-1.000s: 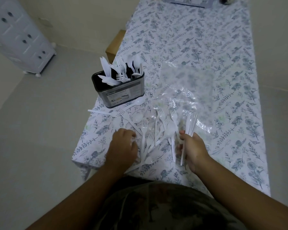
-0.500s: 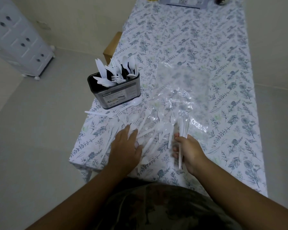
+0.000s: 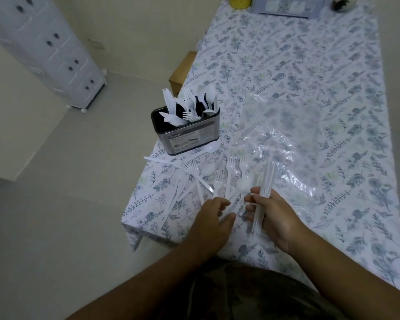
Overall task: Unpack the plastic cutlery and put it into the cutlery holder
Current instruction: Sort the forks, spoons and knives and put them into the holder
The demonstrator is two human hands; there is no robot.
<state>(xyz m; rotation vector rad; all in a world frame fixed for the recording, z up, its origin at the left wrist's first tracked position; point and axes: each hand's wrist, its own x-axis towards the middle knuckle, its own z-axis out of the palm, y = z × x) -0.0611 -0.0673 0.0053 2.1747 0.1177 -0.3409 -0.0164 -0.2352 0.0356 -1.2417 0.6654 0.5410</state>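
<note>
Fingers of the right hand curl round a bundle of thin white plastic cutlery handles, held upright-ish, tips pointing away over the table. Left hand rests low beside it, thumb and fingers loosely parted, reaching at the handle ends of the loose white plastic forks and spoons scattered on the floral-print tablecloth; cannot tell if it pinches one yet. Crinkled clear plastic wrapper lies just beyond the pile, partly under it. Black-and-steel rectangular cutlery holder stands near the table's left edge, already stocked with white pieces; a white plastic spoon and a white plastic knife lie at its base.

Step in hand looks like gathering loose pieces into the right-hand bundle. To do it well: slide one handle at a time free, align it with the held bundle, all heads the same way, keep the grip snug so the slick handles don't fan out, then carry the lot to the holder handles-down.
</note>
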